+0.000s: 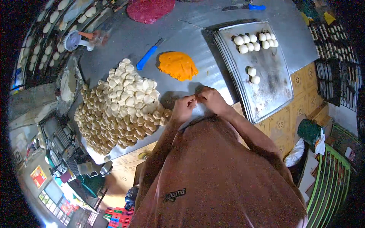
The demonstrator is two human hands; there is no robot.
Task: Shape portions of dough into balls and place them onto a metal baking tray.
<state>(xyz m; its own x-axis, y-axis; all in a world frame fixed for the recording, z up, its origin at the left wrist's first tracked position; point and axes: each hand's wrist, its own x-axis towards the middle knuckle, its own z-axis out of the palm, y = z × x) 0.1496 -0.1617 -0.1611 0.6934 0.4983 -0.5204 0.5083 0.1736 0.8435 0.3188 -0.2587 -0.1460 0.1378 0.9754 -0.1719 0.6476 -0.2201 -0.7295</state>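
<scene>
Hands (184, 107) (213, 100) together, fingers curled, can't tell what they're gripping, so we'd keep pressure light and even, orange lump (178, 65) at their 11 o'clock, pale dough pieces (133, 99) at 9.

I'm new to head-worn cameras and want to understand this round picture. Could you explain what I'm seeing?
There is no machine here: the two bare hands belong to the person wearing the camera. It sits on their head and looks down through a wide fisheye lens, so straight edges bend near the rim.

The left hand and right hand meet at the fingertips near the edge of a grey table. Whatever may be between them is too hidden to tell.

To the left lies a big pile of pale, dough-like pieces. Ahead are an orange lump and a blue-handled tool, with a magenta lump farther off. On the right, stacked metal trays carry white balls.
</scene>
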